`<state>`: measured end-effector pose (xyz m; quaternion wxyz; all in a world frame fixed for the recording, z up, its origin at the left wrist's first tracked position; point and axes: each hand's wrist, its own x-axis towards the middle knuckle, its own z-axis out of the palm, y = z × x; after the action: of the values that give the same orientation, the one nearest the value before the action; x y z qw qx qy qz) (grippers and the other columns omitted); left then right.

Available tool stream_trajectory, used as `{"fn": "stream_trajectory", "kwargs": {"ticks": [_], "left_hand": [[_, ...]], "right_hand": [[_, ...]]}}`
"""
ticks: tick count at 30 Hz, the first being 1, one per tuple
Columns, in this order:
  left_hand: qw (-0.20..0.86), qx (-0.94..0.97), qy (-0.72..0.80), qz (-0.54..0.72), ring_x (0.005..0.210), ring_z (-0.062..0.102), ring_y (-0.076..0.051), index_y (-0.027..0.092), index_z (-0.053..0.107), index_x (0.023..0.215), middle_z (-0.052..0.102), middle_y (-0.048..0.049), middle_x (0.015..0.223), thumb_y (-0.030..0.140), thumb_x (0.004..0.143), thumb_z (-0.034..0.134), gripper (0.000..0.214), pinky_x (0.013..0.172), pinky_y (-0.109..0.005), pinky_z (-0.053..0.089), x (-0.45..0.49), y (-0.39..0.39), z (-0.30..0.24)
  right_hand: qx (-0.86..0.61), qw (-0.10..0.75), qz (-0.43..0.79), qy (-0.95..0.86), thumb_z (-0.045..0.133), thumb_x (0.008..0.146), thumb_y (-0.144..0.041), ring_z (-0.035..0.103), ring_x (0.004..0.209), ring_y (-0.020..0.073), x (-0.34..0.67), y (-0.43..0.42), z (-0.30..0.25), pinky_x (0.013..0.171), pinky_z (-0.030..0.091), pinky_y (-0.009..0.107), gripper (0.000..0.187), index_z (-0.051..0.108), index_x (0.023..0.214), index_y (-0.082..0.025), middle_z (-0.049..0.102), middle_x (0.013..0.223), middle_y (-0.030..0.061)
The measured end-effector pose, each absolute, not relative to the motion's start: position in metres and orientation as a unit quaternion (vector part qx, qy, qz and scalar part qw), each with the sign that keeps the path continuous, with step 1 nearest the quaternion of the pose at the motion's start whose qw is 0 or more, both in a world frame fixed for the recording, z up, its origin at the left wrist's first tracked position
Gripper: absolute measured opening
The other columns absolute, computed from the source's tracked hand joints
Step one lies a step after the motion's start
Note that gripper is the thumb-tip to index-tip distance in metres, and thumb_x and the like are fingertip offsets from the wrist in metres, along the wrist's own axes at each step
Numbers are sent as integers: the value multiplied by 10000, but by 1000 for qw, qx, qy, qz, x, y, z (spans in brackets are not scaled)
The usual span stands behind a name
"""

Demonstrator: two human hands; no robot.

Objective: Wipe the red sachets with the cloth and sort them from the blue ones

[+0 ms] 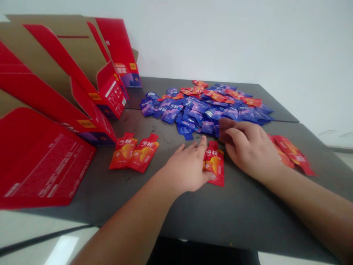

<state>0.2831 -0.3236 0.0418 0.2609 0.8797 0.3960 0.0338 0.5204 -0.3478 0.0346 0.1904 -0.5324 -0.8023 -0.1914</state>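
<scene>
hands and sachets on a dark table (193, 224); clock positions are read about the red sachet (217, 162) at the centre, twelve being the far edge. the left hand (187, 165) lies palm down with its fingers spread, partly covering that sachet, its thumb along the lower part; the flat pose probably keeps the slippery packet from sliding. it has closed on nothing. the right hand (252, 147), toward two o'clock, is curled, thumb and fingers pinching a dark reddish piece (224, 127), probably a sachet, too blurred to identify; a pinch suits something thin and limp. at twelve o'clock the mixed pile (193, 106) of blue-violet and red sachets lies loosely heaped, presumably within easy reach of both hands. at nine o'clock two orange-red sachets (143, 152) lie overlapping, printed faces up; more red sachets (293, 151) rest at three o'clock, partly behind the right hand. the open cartons (110, 95) stand from nine to eleven o'clock, seemingly set aside to leave working room.
</scene>
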Motion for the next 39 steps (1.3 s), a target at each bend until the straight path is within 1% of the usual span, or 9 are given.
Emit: {"fn": "stream_trajectory", "kwargs": {"ticks": [4, 9, 14, 17, 20, 27, 31, 35, 39], "left_hand": [[251, 885, 388, 47, 1593, 351, -327, 92, 129, 1701, 344, -215, 1717, 508, 922, 723, 1064, 1305, -564, 258, 283, -324, 40], [250, 891, 376, 53, 1581, 374, -344, 196, 376, 1620, 214, -149, 1777, 511, 931, 707, 826, 1287, -575, 289, 282, -323, 42], [274, 876, 396, 40, 1562, 405, -356, 145, 136, 1706, 295, -179, 1745, 587, 890, 731, 1102, 1300, -555, 255, 282, -322, 44], [280, 872, 401, 35, 1568, 394, -355, 124, 58, 1715, 305, -178, 1741, 594, 882, 740, 1175, 1308, -542, 242, 282, -322, 44], [286, 870, 400, 41, 1575, 378, -365, 151, 65, 1720, 273, -148, 1758, 605, 878, 740, 1171, 1309, -547, 239, 282, -322, 42], [283, 873, 396, 44, 1566, 396, -352, 133, 50, 1719, 322, -164, 1738, 576, 900, 718, 1146, 1311, -556, 230, 282, -322, 41], [276, 876, 395, 36, 1585, 364, -341, 87, 41, 1714, 335, -190, 1728, 600, 902, 698, 1163, 1320, -544, 220, 281, -322, 41], [268, 887, 376, 19, 1619, 284, -354, 91, 39, 1714, 239, -199, 1759, 672, 792, 785, 1321, 1325, -557, 204, 280, -321, 40], [258, 890, 376, 18, 1622, 266, -378, 120, 41, 1718, 240, -206, 1758, 667, 716, 851, 1400, 1318, -559, 215, 279, -320, 38]], "right_hand": [[-484, 190, -202, -830, 627, 977, -242, 623, 1111, 372, 511, -361, 31, 938, 549, 563, 264, 625, 1240, -253, 654, 1185, 154], [-424, 147, -50, -892, 605, 938, -257, 628, 1030, 325, 492, -372, 41, 888, 571, 518, 281, 597, 1208, -176, 636, 1183, 170], [-440, 178, 121, -872, 564, 1016, -241, 611, 1136, 286, 492, -374, 55, 973, 548, 477, 105, 618, 1106, -238, 633, 1174, 116], [-457, 182, 151, -857, 541, 1052, -252, 619, 1162, 248, 493, -376, 55, 980, 554, 426, 96, 637, 1047, -249, 611, 1249, 104], [-471, 155, 131, -858, 563, 1043, -279, 648, 1140, 250, 494, -375, 51, 957, 561, 434, 84, 636, 1073, -249, 614, 1324, 102], [-511, 111, 24, -852, 547, 1040, -283, 714, 979, 271, 502, -360, 41, 852, 553, 421, 121, 606, 1127, -223, 730, 1121, 93], [-553, 132, -54, -821, 574, 1019, -279, 748, 906, 281, 514, -349, 31, 731, 553, 376, 288, 555, 1287, -177, 753, 1116, 124], [-531, 194, -118, -816, 601, 1018, -299, 745, 936, 318, 518, -350, 27, 750, 573, 422, 400, 503, 1379, -158, 740, 1143, 159], [-458, 350, -83, -813, 702, 969, -246, 698, 1034, 309, 505, -367, 28, 838, 588, 462, 456, 458, 1354, -236, 673, 1169, 141]]}}
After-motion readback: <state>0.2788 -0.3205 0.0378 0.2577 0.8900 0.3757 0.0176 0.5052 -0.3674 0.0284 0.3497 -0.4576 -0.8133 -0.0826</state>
